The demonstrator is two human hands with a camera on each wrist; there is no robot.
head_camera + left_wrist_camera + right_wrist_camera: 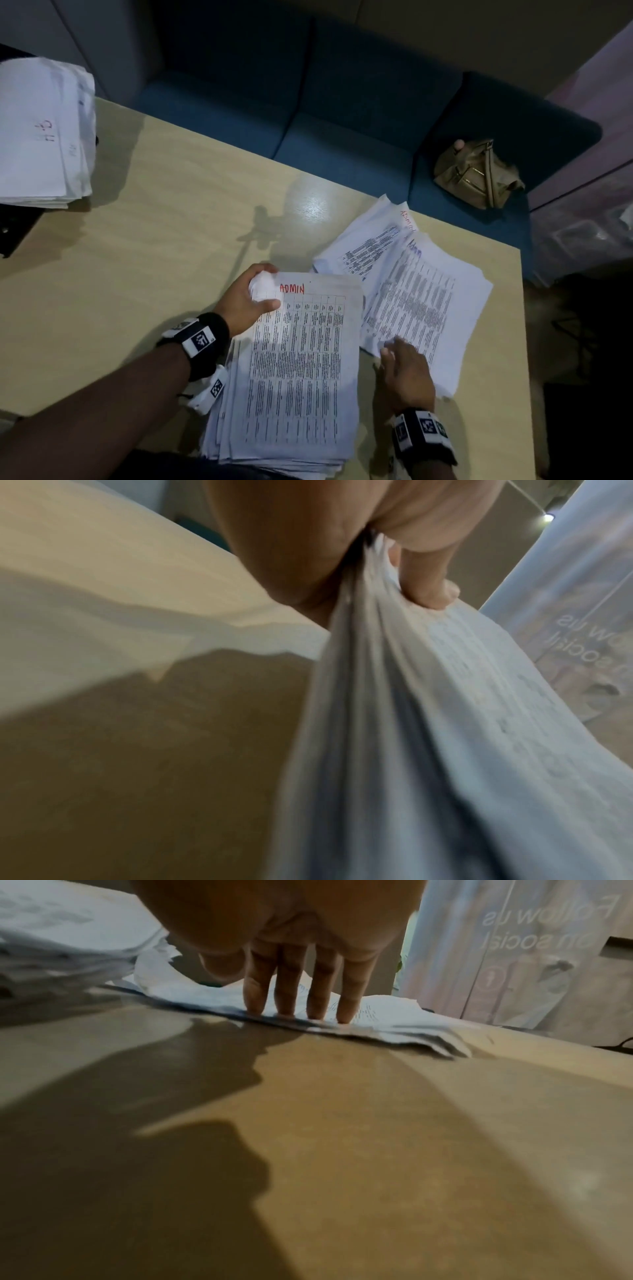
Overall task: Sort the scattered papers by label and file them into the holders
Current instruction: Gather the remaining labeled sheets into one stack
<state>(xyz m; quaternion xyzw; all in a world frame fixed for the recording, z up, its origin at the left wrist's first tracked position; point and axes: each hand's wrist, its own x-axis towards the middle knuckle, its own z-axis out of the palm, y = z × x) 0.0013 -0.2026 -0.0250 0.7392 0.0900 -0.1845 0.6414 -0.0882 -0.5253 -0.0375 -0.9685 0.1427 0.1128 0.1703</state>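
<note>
A thick stack of printed papers (294, 377), its top sheet marked ADMIN in red, lies at the table's near edge. My left hand (255, 298) grips the stack's top left corner, crumpling it; the left wrist view shows thumb and finger pinching several sheets (428, 696). To the right lies a looser pile of printed sheets (421, 291), also marked ADMIN. My right hand (397, 356) rests straight fingers (291, 993) on that pile's near edge (377, 1020). A third white pile (41, 137) sits on a dark holder at far left.
The pale wooden table (154, 240) ends at a blue sofa (342, 102) beyond it. A tan bag (479, 171) lies on the sofa at right. A glass panel with lettering (531, 947) stands to the right.
</note>
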